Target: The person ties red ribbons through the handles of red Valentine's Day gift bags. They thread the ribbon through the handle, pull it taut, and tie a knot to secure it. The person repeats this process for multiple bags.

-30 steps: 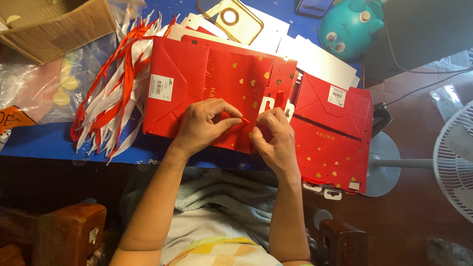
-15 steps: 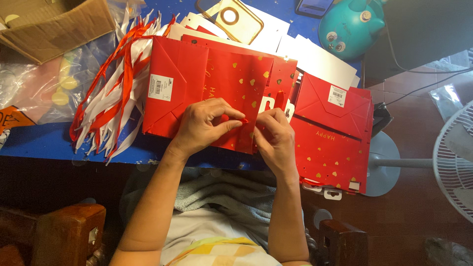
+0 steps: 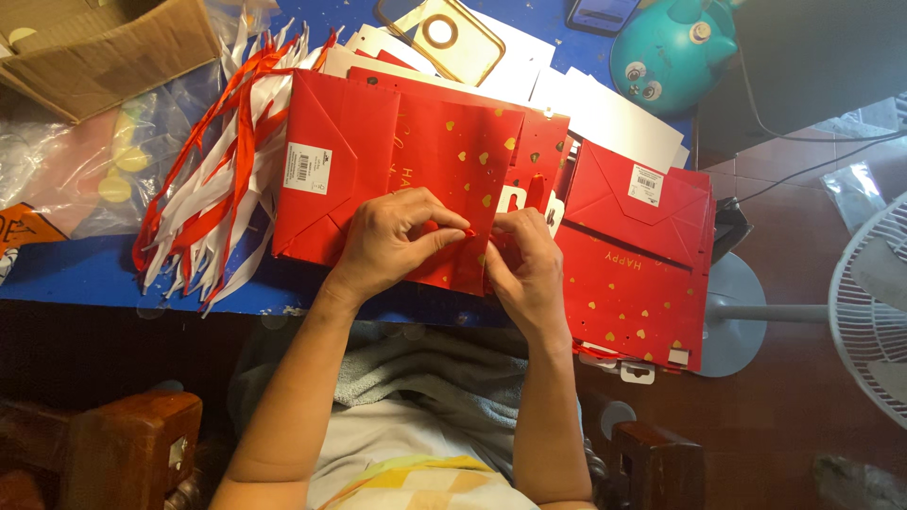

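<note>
Left hand (image 3: 402, 241) and right hand (image 3: 524, 260) both pinch a red ribbon (image 3: 460, 229) at red gift bag (image 3: 416, 179), near surface (image 3: 85, 274) front edge. Best feed it straight, bag flat.

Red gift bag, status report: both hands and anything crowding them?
Left hand and right hand both pinching a red ribbon end at the flat red gift bag edge. Ribbon bundle left, second bag stack right, touching neither hand.

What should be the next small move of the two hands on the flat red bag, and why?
Probably push the red ribbon end further through the bag's top edge. The left hand pinches it against the flat red gift bag, and the right hand meets it there, fingertips together.
</note>
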A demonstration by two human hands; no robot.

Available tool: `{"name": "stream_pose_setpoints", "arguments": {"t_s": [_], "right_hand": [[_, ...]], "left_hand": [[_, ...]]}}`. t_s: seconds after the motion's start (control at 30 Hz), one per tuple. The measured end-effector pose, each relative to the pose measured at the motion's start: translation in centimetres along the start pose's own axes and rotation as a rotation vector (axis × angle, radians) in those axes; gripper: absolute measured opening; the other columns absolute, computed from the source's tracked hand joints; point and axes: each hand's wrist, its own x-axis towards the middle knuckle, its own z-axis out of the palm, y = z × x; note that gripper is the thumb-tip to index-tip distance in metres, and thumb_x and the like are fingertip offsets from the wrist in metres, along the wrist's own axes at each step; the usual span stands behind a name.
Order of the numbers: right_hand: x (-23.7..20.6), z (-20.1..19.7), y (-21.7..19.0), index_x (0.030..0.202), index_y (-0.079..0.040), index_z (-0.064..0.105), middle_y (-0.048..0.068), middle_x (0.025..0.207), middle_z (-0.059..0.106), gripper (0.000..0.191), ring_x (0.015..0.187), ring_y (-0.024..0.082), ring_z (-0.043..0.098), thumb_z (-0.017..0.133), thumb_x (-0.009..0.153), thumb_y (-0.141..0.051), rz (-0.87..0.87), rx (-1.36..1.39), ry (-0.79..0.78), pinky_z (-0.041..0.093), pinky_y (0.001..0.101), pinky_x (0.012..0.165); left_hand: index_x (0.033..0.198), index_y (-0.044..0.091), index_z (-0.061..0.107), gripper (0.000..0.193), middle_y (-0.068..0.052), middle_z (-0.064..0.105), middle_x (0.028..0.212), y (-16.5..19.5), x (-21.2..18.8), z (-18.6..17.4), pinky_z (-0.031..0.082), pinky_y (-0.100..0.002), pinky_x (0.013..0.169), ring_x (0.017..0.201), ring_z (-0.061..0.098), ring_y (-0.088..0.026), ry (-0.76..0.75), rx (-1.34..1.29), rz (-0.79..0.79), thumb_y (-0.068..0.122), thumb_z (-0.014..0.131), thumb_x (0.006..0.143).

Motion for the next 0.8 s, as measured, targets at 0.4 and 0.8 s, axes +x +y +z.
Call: {"name": "stream_pose_setpoints", "arguments": {"t_s": [0.4, 0.8], "right_hand": [[0.41, -0.78, -0.95, 0.113, -0.002, 0.069, 0.009, 0.102, 0.069, 0.027, 0.095, 0.018, 0.07, 0.069, 0.087, 0.005, -0.041, 0.024, -0.049, 0.055, 0.0293, 0.085], [0.37, -0.21, -0.63, 0.103, 0.0, 0.074, 0.005, 0.095, 0.071, 0.013, 0.079, 0.011, 0.069, 0.066, 0.094, 0.005, 0.055, 0.083, -0.004, 0.056, 0.0249, 0.07]], "left_hand": [[0.098, 0.011, 0.079, 0.011, 0.002, 0.073, 0.084, -0.35, 0.08, -0.09, 0.044, -0.024, 0.058, 0.065, 0.056, -0.006, -0.035, -0.096, -0.113, 0.012, 0.081, 0.087], [0.098, 0.011, 0.079, 0.012, 0.0, 0.075, 0.085, -0.47, 0.09, -0.12, 0.048, -0.024, 0.062, 0.068, 0.062, -0.007, -0.055, -0.101, -0.067, 0.014, 0.082, 0.086]]}}
